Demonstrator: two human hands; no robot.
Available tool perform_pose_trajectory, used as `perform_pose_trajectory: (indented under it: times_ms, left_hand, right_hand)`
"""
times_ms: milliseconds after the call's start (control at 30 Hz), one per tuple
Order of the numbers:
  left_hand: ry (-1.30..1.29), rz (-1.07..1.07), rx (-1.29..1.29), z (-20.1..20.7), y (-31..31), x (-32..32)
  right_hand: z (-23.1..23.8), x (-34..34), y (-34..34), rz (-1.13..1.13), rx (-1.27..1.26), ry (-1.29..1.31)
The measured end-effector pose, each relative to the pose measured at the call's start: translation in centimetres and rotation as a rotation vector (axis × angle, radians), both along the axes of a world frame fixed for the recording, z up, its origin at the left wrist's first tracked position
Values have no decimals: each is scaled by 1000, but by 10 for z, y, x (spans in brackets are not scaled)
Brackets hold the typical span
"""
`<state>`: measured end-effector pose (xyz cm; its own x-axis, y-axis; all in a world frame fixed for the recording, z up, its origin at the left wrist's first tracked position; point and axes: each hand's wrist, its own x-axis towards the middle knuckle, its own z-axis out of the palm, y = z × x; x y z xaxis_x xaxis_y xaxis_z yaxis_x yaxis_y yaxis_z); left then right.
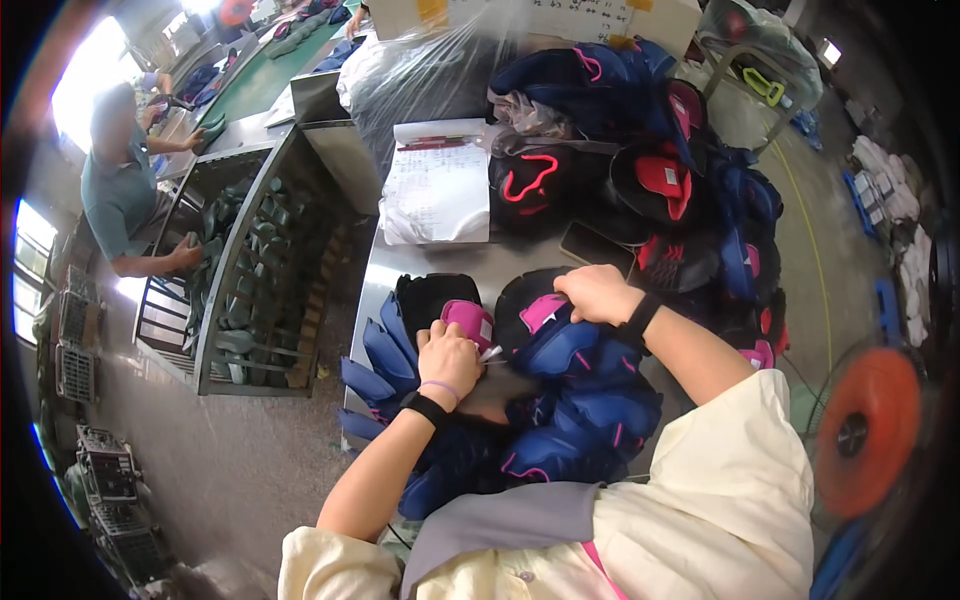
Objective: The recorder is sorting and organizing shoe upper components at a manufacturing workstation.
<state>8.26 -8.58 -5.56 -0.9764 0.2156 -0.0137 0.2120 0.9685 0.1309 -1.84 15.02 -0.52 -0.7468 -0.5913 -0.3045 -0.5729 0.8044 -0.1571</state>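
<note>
Two dark blue and black shoe uppers with pink tongues lie side by side in front of me on the metal table [385,268]. My left hand [448,360] is closed on the left shoe upper [430,293], its fingers curled at the pink tongue. A small white piece [490,353] sticks out by those fingertips; its kind is unclear. With fingers pinched on the rim, my right hand [602,294] grips the right shoe upper [555,352] beside its pink tongue. More blue uppers [590,425] are stacked nearer to me, and others [385,355] fan out at the left edge.
Beyond my hands lie a paper sheet [437,195] with pens, a dark phone [597,247] and heaped uppers [650,185]. A slatted rack cart [205,345] full of grey-green pieces stands left, with a person [115,190] reaching in. An orange fan [870,432] is at right.
</note>
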Motion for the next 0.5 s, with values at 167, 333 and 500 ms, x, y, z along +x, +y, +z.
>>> perform_pose_trajectory:
  times_ms: [167, 333, 500]
  left_hand:
    - [-34, 39, 43, 11, -1, -1]
    - [-60, 22, 70, 14, -2, -7]
    - [-43, 38, 66, 12, -2, -5]
  right_hand:
    - [-6, 25, -31, 256, -385, 175]
    - [-29, 33, -73, -145, -477, -498]
    - [-30, 38, -90, -237, -519, -532]
